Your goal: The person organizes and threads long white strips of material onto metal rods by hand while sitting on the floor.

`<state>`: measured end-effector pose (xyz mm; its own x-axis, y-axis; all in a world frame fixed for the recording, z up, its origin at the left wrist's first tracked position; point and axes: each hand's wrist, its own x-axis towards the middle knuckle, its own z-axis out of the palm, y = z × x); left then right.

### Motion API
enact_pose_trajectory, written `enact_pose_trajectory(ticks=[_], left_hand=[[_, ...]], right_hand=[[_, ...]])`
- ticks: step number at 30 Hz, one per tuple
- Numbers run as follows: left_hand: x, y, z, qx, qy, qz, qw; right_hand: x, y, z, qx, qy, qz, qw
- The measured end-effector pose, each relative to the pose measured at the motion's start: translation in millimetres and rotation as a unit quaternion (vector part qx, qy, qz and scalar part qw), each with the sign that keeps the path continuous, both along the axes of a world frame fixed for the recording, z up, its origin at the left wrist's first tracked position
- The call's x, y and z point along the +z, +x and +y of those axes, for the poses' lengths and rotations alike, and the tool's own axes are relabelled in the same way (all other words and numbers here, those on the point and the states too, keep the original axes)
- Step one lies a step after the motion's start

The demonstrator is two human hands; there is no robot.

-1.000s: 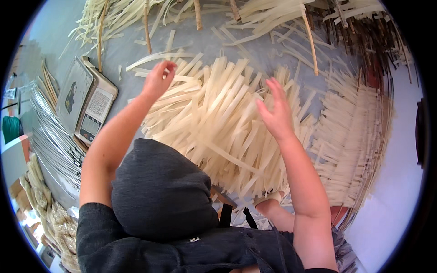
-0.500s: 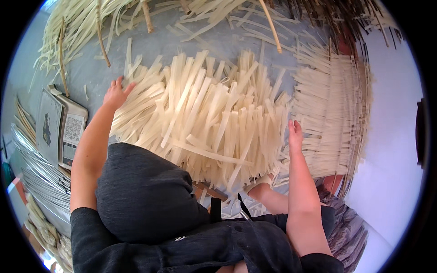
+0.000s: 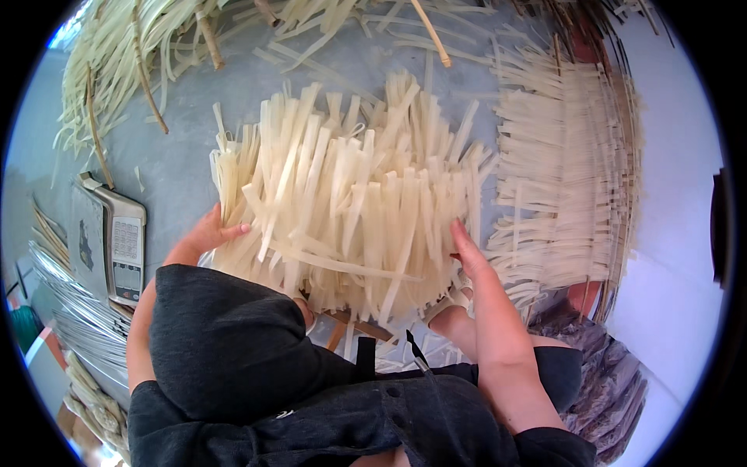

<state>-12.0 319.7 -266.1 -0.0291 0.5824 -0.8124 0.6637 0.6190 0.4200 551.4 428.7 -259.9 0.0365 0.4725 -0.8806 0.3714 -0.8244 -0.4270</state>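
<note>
My bare left hand [image 3: 207, 232] and bare right hand [image 3: 470, 251] flanked the heap of flat, cream-coloured, ribbon-like strips [image 3: 354, 194] before me, thumbs parted from fingers, clamping nothing; gentle, matched pressure seemed best, sparing strips from bending.

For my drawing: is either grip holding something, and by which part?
Left grip and right grip are at the sides of the pale strips; holding is unclear.

Smooth, faintly translucent sheen across the flat cream strips [image 3: 342, 187]; metal-like gloss on the thin rods [image 3: 89, 321]; smooth plastic on the digital scale [image 3: 128, 261]; rough, matt wood along the knobbly stick [image 3: 208, 37]; matt cloth in the dark shirt [image 3: 334, 424].
</note>
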Motion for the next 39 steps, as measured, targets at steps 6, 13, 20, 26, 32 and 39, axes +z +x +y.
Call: enact_pose_trajectory(ticks=[6, 13, 20, 26, 32, 39], left_hand=[[-8.7, 22.9, -0.6, 0.187, 0.083, -0.176, 0.963], [-26.2, 42.0, 3.3, 0.239, 0.067, -0.162, 0.955], [-15.2, 72.3, 43.9, 0.357, 0.054, -0.203, 0.910], [-33.0, 108.0, 78.1, 0.362, 0.090, -0.253, 0.892], [-17.6, 159.7, 64.4, 0.259, 0.034, -0.316, 0.912], [3.4, 123.7, 71.7, 0.054, -0.105, -0.293, 0.949]], right_hand=[[2.1, -36.9, 14.2, 0.062, 0.040, -0.082, 0.994], [7.3, -79.8, 43.4, 0.041, 0.059, -0.004, 0.997], [6.2, -97.9, 117.3, 0.054, 0.040, -0.025, 0.997], [-2.4, -91.9, 226.4, 0.107, 0.095, -0.089, 0.986], [21.9, -80.2, 283.4, 0.207, 0.254, -0.240, 0.914], [91.3, -107.9, 143.7, 0.447, 0.569, -0.126, 0.678]])
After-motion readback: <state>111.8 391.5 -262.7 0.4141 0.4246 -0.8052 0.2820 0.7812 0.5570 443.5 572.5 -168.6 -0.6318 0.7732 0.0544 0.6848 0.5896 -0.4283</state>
